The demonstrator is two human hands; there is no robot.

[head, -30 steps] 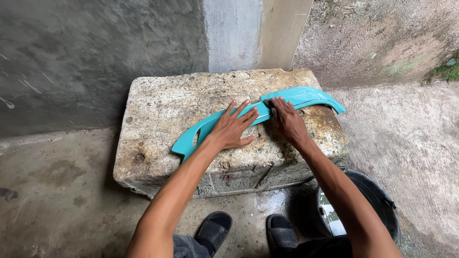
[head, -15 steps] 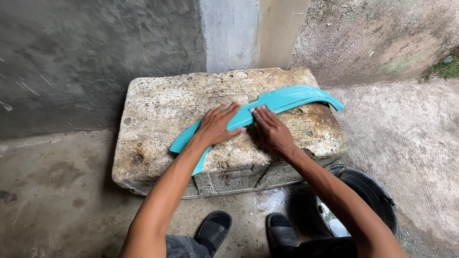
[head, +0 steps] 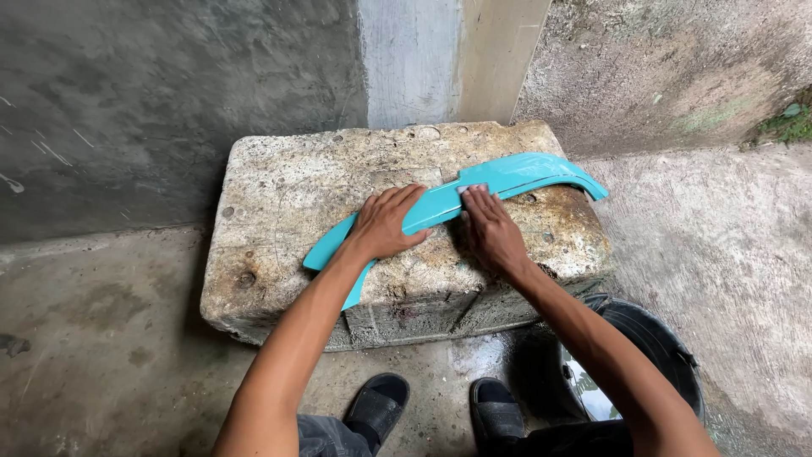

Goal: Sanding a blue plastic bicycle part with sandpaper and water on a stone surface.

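Observation:
A long curved turquoise plastic panel (head: 516, 175) lies diagonally across the top of a rough, stained concrete block (head: 288, 195). My left hand (head: 387, 222) rests flat on the panel's lower middle, fingers spread, pinning it to the block. My right hand (head: 491, 230) is just to the right of it, fingertips pressing a small pale sheet (head: 470, 187) onto the panel. The panel's lower left end (head: 326, 252) reaches past the block's front edge. The stretch of panel under both palms is hidden.
A black bucket (head: 655, 343) with water in it stands on the wet floor at the lower right, beside my right forearm. My two black sandals (head: 381, 406) are in front of the block. Grey walls and a pale pillar (head: 448, 59) rise behind it.
My right hand has slid down the panel toward my left hand and then stayed about there. My left hand still presses on the same part of the panel.

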